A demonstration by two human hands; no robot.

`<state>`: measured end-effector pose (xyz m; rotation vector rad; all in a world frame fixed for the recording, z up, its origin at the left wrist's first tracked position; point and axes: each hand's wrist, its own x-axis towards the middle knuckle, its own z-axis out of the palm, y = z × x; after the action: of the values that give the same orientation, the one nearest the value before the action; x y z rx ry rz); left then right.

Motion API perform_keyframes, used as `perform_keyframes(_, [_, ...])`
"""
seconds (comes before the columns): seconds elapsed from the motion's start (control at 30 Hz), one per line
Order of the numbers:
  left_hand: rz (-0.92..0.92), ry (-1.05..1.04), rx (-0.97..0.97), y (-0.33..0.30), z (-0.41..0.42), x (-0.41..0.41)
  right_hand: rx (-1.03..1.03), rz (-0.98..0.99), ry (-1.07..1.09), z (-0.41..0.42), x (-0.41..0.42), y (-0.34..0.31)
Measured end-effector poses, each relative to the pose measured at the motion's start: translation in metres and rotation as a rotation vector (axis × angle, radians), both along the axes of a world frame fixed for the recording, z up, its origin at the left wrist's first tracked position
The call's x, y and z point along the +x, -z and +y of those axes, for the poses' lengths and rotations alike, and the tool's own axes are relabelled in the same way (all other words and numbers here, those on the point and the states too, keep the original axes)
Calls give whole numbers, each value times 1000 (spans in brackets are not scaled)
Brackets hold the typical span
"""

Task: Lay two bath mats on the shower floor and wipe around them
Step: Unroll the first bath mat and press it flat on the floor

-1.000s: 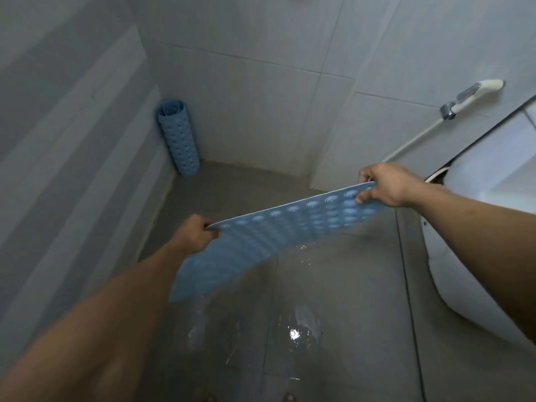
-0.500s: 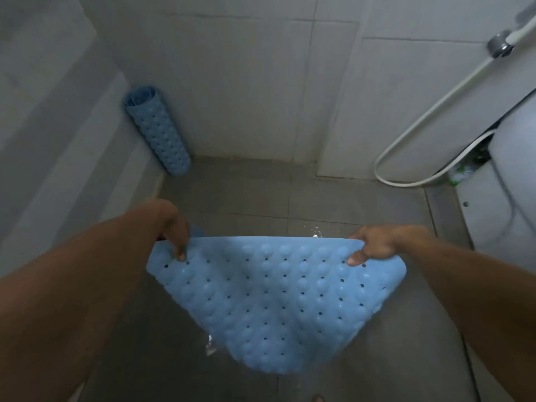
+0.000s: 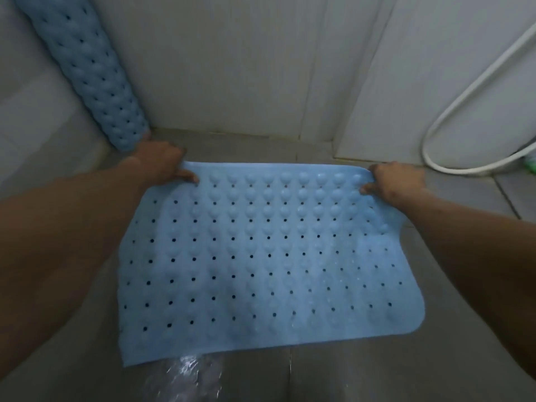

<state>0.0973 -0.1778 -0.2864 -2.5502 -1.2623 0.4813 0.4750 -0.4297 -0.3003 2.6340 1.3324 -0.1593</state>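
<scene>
Hose [image 3: 452,117] cut off, both hands' fingertips hidden

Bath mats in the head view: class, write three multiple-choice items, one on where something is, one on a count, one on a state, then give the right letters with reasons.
1. Where is the rolled bath mat?
A. leaning in the left corner of the walls
B. lying flat on the floor
C. draped over the white hose

2. How many blue mats are in view?
A. one
B. two
C. three

3. How is the flat bath mat being held?
A. by one hand at its middle
B. by no hand at all
C. by both hands at its far corners

Answers:
1 A: the roll stands tilted against the left wall, its foot near the left hand.
2 B: one rolled, one spread open.
3 C: the left hand and the right hand each pinch a far corner, with the mat spread over the wet floor.
</scene>
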Motion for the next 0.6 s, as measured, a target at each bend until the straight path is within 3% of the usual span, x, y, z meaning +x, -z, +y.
perform_keyframes(0.1, [-103, -100, 95, 30, 12, 3, 10, -151, 26, 14, 8, 34])
perform_keyframes(0.2, [-351, -315, -94, 73, -16, 11, -26, -241, 38, 6, 3, 69])
perform_keyframes(0.3, [-365, -463, -310, 125, -70, 9, 7, 60, -47, -22, -21, 107])
perform_keyframes(0.4, [-353, -447, -446, 163, -106, 0, 22, 278, 38, -57, -53, 141])
perform_keyframes(0.6, [-401, -311, -331, 183, -98, -10, 53, 244, 161, -70, -70, 160])
